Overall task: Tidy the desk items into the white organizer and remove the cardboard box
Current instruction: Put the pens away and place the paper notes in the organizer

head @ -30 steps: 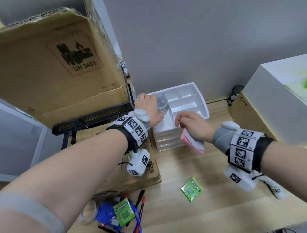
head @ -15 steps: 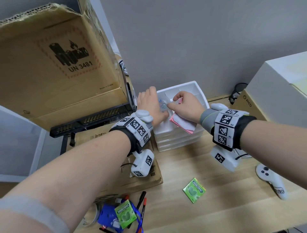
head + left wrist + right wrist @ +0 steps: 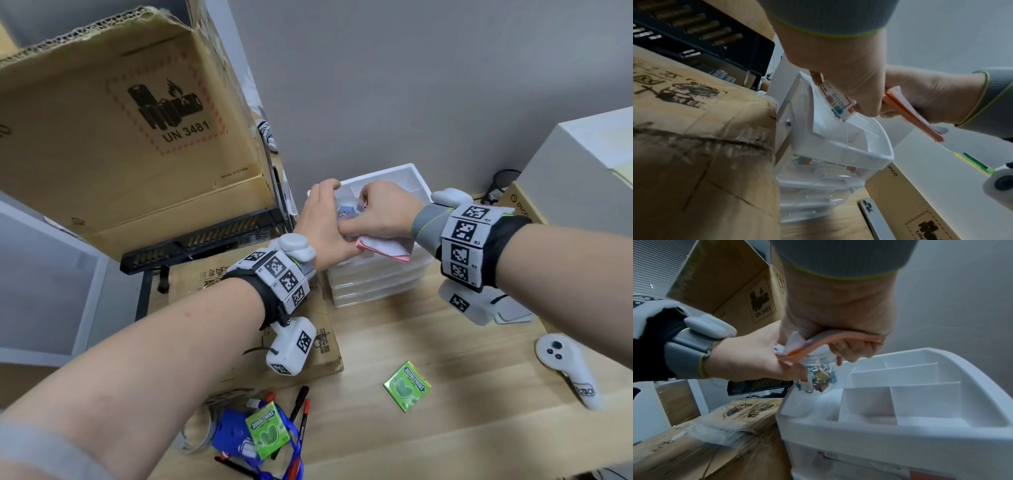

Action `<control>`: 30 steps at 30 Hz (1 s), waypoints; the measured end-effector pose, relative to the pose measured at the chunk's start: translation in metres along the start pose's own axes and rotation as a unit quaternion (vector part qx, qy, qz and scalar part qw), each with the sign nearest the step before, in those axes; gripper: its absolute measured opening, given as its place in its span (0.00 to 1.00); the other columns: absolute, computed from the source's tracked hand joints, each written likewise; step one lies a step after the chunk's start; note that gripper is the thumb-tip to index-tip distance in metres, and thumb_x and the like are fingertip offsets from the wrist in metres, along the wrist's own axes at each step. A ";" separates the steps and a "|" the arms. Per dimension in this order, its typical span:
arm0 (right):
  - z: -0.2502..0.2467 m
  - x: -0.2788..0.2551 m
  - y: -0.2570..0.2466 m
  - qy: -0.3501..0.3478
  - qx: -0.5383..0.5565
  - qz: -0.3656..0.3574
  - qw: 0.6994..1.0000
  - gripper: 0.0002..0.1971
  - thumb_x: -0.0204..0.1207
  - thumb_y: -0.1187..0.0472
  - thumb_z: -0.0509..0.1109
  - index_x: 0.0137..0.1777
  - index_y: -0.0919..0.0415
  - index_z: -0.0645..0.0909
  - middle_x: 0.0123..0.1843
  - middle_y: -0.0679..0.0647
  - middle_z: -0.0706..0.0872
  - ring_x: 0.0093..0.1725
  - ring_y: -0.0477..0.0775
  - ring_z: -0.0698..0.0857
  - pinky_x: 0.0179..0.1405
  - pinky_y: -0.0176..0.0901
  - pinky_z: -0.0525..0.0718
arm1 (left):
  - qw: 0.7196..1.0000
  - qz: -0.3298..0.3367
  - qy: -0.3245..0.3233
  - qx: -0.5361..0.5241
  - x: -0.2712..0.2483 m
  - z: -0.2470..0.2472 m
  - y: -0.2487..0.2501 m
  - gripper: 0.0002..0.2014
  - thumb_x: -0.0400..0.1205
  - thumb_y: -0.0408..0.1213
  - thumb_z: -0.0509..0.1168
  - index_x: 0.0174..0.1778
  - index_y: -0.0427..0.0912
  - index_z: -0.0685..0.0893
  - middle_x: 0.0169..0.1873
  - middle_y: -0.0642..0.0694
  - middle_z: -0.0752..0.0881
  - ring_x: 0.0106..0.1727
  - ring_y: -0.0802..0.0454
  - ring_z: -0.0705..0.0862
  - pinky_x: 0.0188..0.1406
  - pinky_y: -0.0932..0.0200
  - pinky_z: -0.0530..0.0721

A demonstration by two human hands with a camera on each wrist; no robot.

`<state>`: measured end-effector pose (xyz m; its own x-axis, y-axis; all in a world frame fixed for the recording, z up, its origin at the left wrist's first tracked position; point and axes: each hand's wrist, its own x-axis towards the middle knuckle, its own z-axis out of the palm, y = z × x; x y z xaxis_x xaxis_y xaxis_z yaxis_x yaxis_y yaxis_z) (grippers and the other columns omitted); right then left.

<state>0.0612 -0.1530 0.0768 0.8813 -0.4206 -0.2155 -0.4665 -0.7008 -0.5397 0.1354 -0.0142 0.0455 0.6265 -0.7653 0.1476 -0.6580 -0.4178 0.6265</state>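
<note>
My left hand (image 3: 322, 219) grips a clear jar of coloured clips (image 3: 346, 210) just above the left compartment of the white organizer (image 3: 412, 176). The right hand (image 3: 380, 212) holds a pink sticky-note pad (image 3: 383, 248) against its palm. Its fingertips rest on the jar's top. In the right wrist view the jar (image 3: 816, 379) hangs under the bent pad (image 3: 830, 339), over the organizer's rim (image 3: 900, 431). The left wrist view shows the jar's label (image 3: 838, 100) and the pad (image 3: 912, 116). A flat cardboard box (image 3: 212, 277) lies left of the organizer.
A large open cardboard box (image 3: 120, 120) stands on a black rack at upper left. On the desk lie two green gum packs (image 3: 407, 385) (image 3: 267, 433), pens (image 3: 301, 404), a blue lanyard badge (image 3: 229, 435) and a white controller (image 3: 568, 370). A white box (image 3: 582, 178) stands at right.
My right hand rose from the organizer's front up and left to the jar, carrying the pink pad. The left hand moved the jar a little further over the tray.
</note>
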 end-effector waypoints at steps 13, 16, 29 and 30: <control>-0.005 -0.012 0.016 -0.015 0.024 -0.025 0.999 0.30 0.57 0.32 0.74 0.30 0.61 0.74 0.26 0.51 0.67 0.28 0.53 0.69 0.30 0.48 0.69 | 0.989 -0.067 -0.081 -0.104 -0.006 -0.012 0.007 0.44 0.62 0.42 0.85 0.68 0.46 0.67 0.46 0.55 0.78 0.40 0.60 0.80 0.44 0.57 0.85; -0.010 -0.017 0.019 -0.026 0.032 -0.056 0.998 0.24 0.62 0.35 0.76 0.45 0.55 0.85 0.31 0.48 0.73 0.32 0.49 0.75 0.34 0.45 0.73 | 0.981 -0.076 -0.115 -0.135 -0.010 -0.016 0.005 0.45 0.64 0.39 0.85 0.72 0.45 0.65 0.54 0.50 0.79 0.45 0.57 0.83 0.50 0.53 0.88; -0.012 -0.021 -0.008 -0.018 0.285 -0.026 0.958 0.27 0.69 0.28 0.62 0.50 0.52 0.79 0.41 0.46 0.78 0.42 0.50 0.79 0.58 0.53 0.78 | 0.976 -0.073 -0.081 -0.187 -0.022 -0.009 0.019 0.45 0.63 0.41 0.85 0.73 0.45 0.67 0.57 0.47 0.84 0.53 0.56 0.88 0.53 0.58 0.89; -0.012 -0.023 -0.008 -0.019 0.257 -0.038 0.965 0.27 0.73 0.30 0.63 0.53 0.54 0.78 0.42 0.46 0.79 0.43 0.50 0.80 0.57 0.51 0.79 | 0.976 -0.069 -0.078 -0.193 -0.022 -0.009 0.020 0.44 0.62 0.41 0.84 0.71 0.47 0.69 0.55 0.47 0.85 0.52 0.56 0.89 0.51 0.57 0.89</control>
<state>0.0439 -0.1447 0.0963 0.9182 -0.3510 -0.1835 -0.3093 -0.3460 -0.8858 0.1122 -0.0018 0.0616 0.6072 -0.7924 -0.0587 -0.3464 -0.3305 0.8779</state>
